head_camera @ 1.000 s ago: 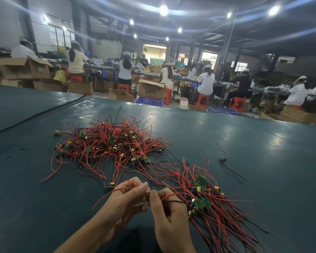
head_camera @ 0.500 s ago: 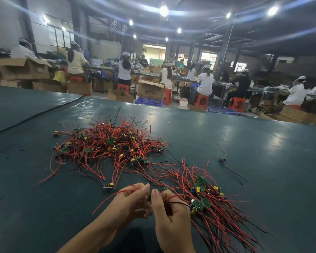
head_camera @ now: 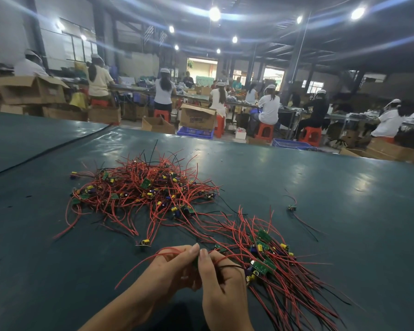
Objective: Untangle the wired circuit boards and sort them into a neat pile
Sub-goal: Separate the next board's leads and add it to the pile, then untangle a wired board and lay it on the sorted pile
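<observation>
Both your left hand [head_camera: 170, 271] and right hand [head_camera: 221, 283] pinch one small circuit board [head_camera: 196, 261] at lower centre, fingertips clamped together; tangled heap [head_camera: 141, 187] sits upper left, sorted pile [head_camera: 273, 266] right.

Not much moved, honestly. Both hands slid a little nearer and to the right; the left hand [head_camera: 167, 271] and right hand [head_camera: 221, 280] pinched closer together. The red wire [head_camera: 139, 266] off the left hand bowed out longer toward the near left.
</observation>
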### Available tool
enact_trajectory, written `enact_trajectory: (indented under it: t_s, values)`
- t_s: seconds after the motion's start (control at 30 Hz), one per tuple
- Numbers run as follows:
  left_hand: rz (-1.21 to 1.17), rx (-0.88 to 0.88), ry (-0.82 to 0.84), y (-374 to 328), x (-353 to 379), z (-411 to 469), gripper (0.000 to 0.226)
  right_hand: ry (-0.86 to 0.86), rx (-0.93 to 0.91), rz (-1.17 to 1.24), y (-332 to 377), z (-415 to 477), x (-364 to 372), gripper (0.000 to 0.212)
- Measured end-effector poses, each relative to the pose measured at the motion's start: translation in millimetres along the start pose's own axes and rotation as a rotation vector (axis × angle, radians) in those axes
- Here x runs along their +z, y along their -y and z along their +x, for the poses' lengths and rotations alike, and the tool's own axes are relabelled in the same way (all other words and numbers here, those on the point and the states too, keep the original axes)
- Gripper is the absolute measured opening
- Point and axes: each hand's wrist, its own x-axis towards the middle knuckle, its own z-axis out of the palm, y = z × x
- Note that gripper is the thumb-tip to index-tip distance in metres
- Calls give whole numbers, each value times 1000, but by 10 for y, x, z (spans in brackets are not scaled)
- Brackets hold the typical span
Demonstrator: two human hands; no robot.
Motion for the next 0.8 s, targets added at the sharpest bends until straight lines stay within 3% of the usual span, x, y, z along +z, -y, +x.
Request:
enact_trajectory:
  t_s: [0.07, 0.37, 0.8]
  values:
    - [19, -13, -14, -11, -1, -7, 58, -5, -6, -25, -9, -7, 5, 53]
    - [11, 9, -74, 26, -36, 38, 46, 28, -26, -84, -1, 0, 8, 47]
    - [13, 79, -140, 48, -26, 82, 47, 37, -64, -113, 58, 5, 3, 45]
